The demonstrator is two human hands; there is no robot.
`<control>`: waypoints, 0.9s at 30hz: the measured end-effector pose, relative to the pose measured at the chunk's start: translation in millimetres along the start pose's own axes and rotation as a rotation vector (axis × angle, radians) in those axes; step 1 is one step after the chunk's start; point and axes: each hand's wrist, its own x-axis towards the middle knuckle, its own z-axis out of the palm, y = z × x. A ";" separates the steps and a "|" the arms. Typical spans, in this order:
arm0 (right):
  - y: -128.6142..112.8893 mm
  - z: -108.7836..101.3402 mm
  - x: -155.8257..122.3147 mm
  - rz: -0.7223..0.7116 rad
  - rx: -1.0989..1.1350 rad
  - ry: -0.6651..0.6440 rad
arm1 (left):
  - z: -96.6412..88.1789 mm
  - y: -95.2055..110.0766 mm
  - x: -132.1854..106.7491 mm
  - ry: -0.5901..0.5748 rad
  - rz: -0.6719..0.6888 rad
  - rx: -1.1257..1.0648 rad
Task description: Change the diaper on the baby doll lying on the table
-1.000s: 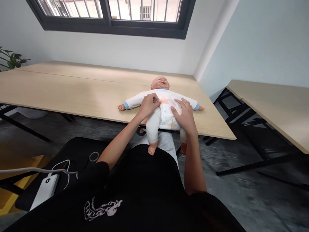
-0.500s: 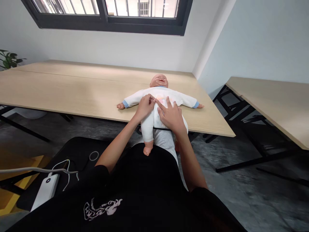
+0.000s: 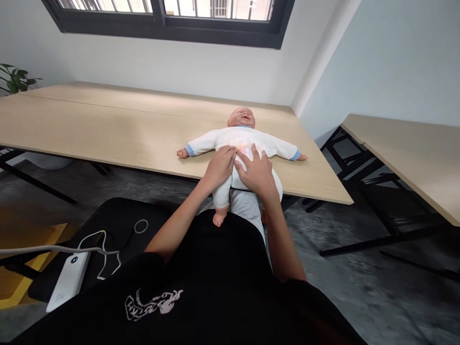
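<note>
A baby doll (image 3: 239,135) lies on its back at the near edge of the table, arms stretched out to both sides. It wears a white top with blue cuffs and white bottoms; one bare foot (image 3: 220,216) hangs over the edge. My left hand (image 3: 220,166) rests on the doll's waist at the left, fingers laid out flat. My right hand (image 3: 258,172) lies over the right side of its waist and hip with the fingers spread. Both hands touch the clothing and nearly meet at the middle. The cloth beneath my palms is hidden.
The wooden table (image 3: 118,129) runs along the wall under a window. A black chair (image 3: 118,215) at my left carries a white power bank (image 3: 70,282), cables and a bracelet (image 3: 141,226). Another table (image 3: 409,148) stands at the right, a plant (image 3: 17,79) far left.
My left fingers have gone from a pinch near the doll's waist to lying flat on it. My right hand stays with fingers spread. The view has shifted slightly.
</note>
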 end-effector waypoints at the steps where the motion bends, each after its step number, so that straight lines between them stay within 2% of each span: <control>1: 2.0 0.4 0.2 -0.005 0.016 -0.011 | 0.5 1.5 -2.0 -0.009 0.008 0.012; 7: 9.8 1.0 5.4 -0.051 0.066 -0.076 | -7.2 16.6 -3.3 -0.128 -0.041 0.149; 11: -0.1 3.0 4.1 -0.016 0.066 -0.029 | -22.2 24.8 -0.8 -0.250 -0.076 0.246; 16: -13.6 10.2 -0.6 0.001 0.161 0.070 | -33.5 24.5 0.0 -0.365 -0.114 0.295; 20: -13.8 16.1 0.3 0.003 0.216 0.125 | -29.9 27.0 1.1 -0.369 -0.131 0.329; 27: -7.8 14.0 11.2 -0.007 0.212 0.074 | -21.4 36.6 1.1 -0.322 -0.146 0.359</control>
